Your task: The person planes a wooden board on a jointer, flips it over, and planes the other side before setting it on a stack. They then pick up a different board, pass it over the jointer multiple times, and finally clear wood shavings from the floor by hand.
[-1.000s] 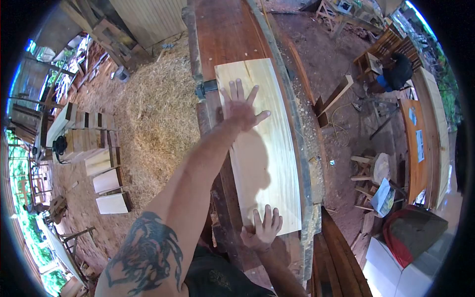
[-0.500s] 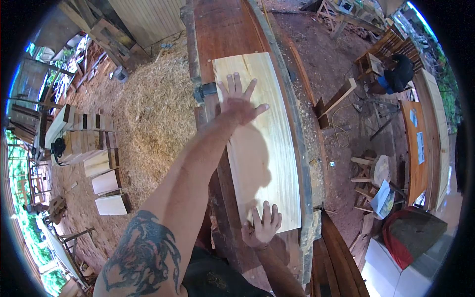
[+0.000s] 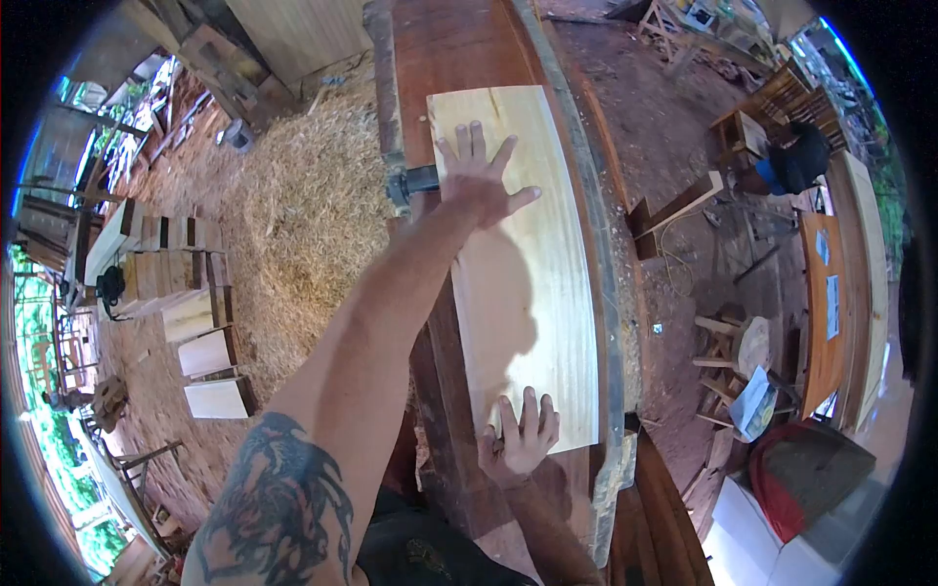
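A pale wooden board (image 3: 547, 283) lies flat and lengthwise on a dark reddish wooden workbench (image 3: 464, 44). My left hand (image 3: 479, 186) rests on the far half of the board, palm down with fingers spread. Its arm, tattooed on the upper part, crosses the bench's left side. At the board's near end my right hand (image 3: 518, 439) lies over the edge, fingers stretched upward and apart. Neither hand is wrapped around anything. A dark metal block (image 3: 420, 179) sits against the board's left edge, beside my left wrist. A shadow falls across the board's middle.
Wood shavings (image 3: 303, 195) cover the floor to the left, beside stacked timber blocks (image 3: 171, 273). On the right stand a small wooden stool (image 3: 747, 344), an upright wooden post (image 3: 679, 205) and a long orange board (image 3: 821, 313). Another person (image 3: 796, 161) bends over at the far right.
The view has shifted slightly, so the board appears a little higher and further right. Both hands keep about the same places on the board.
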Motion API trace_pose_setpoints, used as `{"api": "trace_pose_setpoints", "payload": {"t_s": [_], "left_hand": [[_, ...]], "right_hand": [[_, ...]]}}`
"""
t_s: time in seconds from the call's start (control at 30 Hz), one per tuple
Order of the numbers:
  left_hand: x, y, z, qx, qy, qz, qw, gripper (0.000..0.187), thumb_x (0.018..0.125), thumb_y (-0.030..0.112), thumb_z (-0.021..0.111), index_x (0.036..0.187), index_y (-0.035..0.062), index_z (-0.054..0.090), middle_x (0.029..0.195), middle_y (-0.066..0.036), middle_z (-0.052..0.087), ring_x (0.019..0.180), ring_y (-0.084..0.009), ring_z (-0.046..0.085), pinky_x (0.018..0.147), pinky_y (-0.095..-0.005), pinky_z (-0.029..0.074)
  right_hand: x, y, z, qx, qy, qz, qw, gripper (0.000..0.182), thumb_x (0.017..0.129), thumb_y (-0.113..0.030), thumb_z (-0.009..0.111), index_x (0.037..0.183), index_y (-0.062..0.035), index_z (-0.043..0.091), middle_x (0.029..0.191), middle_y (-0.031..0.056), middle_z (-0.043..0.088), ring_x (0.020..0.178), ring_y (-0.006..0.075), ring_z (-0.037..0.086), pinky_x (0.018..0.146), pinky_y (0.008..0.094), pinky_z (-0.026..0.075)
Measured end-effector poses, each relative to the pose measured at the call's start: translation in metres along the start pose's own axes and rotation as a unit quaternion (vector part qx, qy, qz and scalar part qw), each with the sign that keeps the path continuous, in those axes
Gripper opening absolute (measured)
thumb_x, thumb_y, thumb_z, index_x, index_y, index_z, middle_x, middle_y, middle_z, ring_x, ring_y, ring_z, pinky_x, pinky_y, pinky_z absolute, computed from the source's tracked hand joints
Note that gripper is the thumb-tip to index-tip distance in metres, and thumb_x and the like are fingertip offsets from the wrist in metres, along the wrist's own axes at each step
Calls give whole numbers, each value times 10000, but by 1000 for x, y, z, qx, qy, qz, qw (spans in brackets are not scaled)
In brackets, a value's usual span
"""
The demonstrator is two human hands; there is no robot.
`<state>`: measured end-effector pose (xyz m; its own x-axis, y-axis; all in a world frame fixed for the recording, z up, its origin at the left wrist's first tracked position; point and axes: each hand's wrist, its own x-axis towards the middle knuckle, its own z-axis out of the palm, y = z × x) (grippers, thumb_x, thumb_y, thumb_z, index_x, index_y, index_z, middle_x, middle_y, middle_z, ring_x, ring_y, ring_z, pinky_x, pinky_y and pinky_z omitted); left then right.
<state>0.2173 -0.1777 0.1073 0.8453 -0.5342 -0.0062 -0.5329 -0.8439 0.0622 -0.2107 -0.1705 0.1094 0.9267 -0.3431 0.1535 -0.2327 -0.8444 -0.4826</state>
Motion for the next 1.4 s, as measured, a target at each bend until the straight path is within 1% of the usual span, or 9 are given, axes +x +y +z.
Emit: {"api": "trace_pose_setpoints", "payload": {"t_s": [0.17,0.33,0.43,0.53,0.63,0.73,0.93,1.23,1.4], "left_hand": [[20,-10,-2,3,-2,-2,1000,1053,889,876,481,1696,238,254,1716,-340,126,1600,-525,69,1241,-734,27],[41,-22,0,6,-3,-5,1000,1062,878,895,448,1695,242,264,1725,-336,103,1604,-518,69,1243,-727,41],[56,-28,1,4,0,-7,1000,1068,874,903,438,1695,242,266,1724,-338,102,1601,-524,71,1239,-733,47],[67,-36,2,5,-1,-8,1000,1072,872,907,428,1696,242,260,1719,-344,112,1594,-538,76,1230,-750,53],[83,-45,6,4,10,-2,1000,1074,874,913,416,1696,239,263,1712,-351,123,1586,-553,83,1216,-772,58],[96,-54,10,5,16,5,1000,1074,877,918,402,1694,233,269,1708,-354,132,1582,-558,92,1206,-786,61],[124,-69,18,6,39,10,999,1066,887,915,391,1690,222,279,1702,-361,145,1575,-570,102,1199,-795,63],[162,-89,16,1,48,11,999,1060,889,904,407,1688,217,289,1698,-358,173,1571,-569,121,1207,-778,92],[186,-102,18,2,55,9,998,1058,891,906,398,1689,219,290,1698,-348,187,1570,-561,131,1206,-774,102]], "right_hand": [[20,-3,7,-2,-1,-1,1000,573,877,-310,655,1435,-179,641,1580,200,502,1468,475,401,1195,648,224],[44,-7,12,3,3,-12,1000,597,852,-278,665,1436,-158,637,1581,210,497,1463,485,401,1188,652,234],[57,-9,17,3,4,-18,1000,588,870,-287,669,1439,-145,630,1580,213,495,1460,488,398,1183,660,236],[70,-12,20,-15,-1,-21,1000,612,901,-376,693,1462,-144,613,1586,216,485,1461,490,387,1181,657,241],[89,-21,23,-15,1,-8,1000,687,907,-475,720,1493,-142,589,1596,216,470,1459,488,378,1173,655,253],[103,-21,30,-42,2,-26,999,737,904,-534,724,1519,-159,570,1601,213,463,1451,481,382,1166,642,270],[132,-26,42,-59,11,-29,998,732,894,-548,713,1526,-207,570,1582,198,484,1432,480,398,1160,626,288],[175,-33,57,-71,18,-26,997,711,888,-536,698,1515,-222,584,1575,192,495,1412,486,422,1147,625,330],[201,-37,66,-69,38,-32,996,705,888,-538,692,1517,-239,582,1567,188,507,1392,494,445,1138,627,345]]}}
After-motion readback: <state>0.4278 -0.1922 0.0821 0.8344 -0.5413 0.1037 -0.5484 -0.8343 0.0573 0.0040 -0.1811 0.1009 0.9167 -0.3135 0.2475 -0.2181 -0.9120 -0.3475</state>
